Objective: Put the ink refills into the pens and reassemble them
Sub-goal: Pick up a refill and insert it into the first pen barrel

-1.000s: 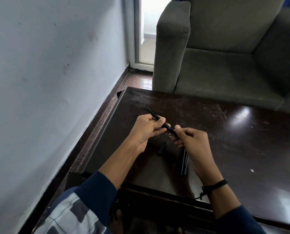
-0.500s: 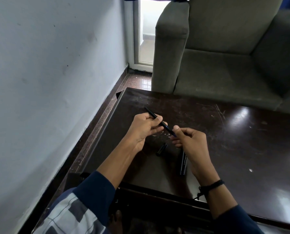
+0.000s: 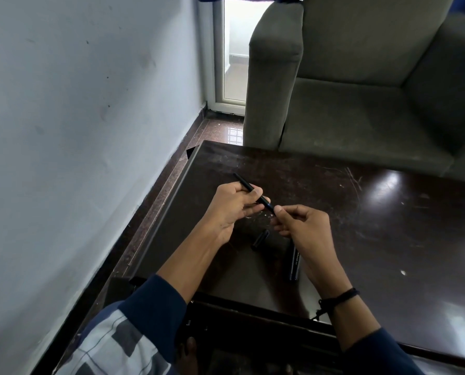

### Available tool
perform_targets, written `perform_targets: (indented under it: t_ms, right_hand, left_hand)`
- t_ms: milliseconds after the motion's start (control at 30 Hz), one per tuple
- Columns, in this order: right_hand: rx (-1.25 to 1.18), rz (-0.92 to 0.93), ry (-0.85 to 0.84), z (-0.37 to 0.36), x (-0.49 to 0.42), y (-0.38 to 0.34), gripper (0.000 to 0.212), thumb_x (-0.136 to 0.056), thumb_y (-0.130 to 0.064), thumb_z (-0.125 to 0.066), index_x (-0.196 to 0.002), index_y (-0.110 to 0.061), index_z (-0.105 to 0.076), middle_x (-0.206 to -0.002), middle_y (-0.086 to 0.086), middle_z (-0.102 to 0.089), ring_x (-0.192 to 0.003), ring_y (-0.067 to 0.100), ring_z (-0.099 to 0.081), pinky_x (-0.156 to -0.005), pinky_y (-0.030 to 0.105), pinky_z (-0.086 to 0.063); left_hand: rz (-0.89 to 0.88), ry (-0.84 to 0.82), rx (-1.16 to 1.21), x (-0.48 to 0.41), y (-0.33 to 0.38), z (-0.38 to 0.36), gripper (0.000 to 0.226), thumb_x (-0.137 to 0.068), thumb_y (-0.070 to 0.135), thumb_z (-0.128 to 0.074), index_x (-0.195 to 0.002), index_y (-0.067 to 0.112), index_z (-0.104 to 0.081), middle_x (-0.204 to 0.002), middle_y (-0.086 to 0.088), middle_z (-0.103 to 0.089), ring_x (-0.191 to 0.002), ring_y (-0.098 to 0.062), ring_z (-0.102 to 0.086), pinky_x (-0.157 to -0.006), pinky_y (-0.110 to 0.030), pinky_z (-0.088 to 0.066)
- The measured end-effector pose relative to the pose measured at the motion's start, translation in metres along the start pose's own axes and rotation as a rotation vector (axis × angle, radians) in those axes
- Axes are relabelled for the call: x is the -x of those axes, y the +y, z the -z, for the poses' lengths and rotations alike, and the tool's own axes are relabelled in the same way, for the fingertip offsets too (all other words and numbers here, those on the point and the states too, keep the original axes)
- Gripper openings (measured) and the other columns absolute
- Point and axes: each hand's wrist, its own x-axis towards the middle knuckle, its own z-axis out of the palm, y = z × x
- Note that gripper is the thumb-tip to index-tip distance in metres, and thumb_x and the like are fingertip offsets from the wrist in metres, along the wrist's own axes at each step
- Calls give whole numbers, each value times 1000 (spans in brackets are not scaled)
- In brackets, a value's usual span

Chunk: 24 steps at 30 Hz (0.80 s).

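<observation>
Slim black pen barrel (image 3: 249, 188) slants above the dark glossy table (image 3: 361, 212), your left hand (image 3: 230, 209) curled round its middle and your right hand (image 3: 304, 228) pinching its near end, where a refill or tip seems to be going in; I cannot tell which. Nearer you lie a short black cap (image 3: 260, 239) and another black pen body (image 3: 294, 263). Next, seat that end squarely, then fetch the cap.

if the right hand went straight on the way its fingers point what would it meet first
Probably the left hand, gripping the same black pen that the right hand pinches; depth is unclear.
</observation>
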Motion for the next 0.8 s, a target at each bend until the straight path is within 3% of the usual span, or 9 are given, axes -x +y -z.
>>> perform_targets:
  t_ms: [200, 333, 433, 667, 800]
  right_hand:
    - [52, 22, 18, -1, 1, 3, 6, -88, -18, -81, -90, -18, -75, -81, 5, -76, -73, 14, -69, -75, 36, -57]
    - [20, 23, 20, 1, -1, 2, 10, -92, -29, -76, -91, -20, -76, -80, 2, -77, -72, 12, -70, -74, 32, -58]
    - [17, 1, 14, 1, -2, 1, 11, -98, -23, -70, -89, -18, -76, -76, 2, -77, -72, 13, -71, -70, 26, -56]
    - [67, 32, 22, -1, -2, 7, 4, -91, -17, -77, -89, -19, -76, -82, 4, -76, -78, 17, -69, -78, 40, -58]
    - [28, 36, 21, -1, -2, 4, 9, -90, -26, -79, -94, -19, -75, -85, 4, -77, -78, 16, -71, -74, 32, -59]
  left_hand:
    - [12, -19, -13, 0, -3, 0, 10, -98, 5, -63, -105, 0, -68, -103, -20, -76, -94, -23, -76, -80, -29, -62]
    - [7, -15, -1, -1, -1, 1, 8, -97, 4, -65, -103, 0, -69, -101, -18, -76, -93, -23, -76, -78, -27, -62]
    - [8, -10, 1, -1, -1, 0, 6, -96, 4, -65, -100, 2, -69, -95, -15, -77, -89, -20, -76, -78, -27, -62]
    - [11, -19, -14, 0, -2, -1, 8, -97, 5, -64, -103, 1, -68, -100, -19, -77, -93, -22, -77, -81, -29, -62]
    - [9, -21, 12, 2, 2, 1, 8, -97, 4, -64, -102, 0, -68, -101, -19, -76, -94, -24, -76, -78, -27, -62]
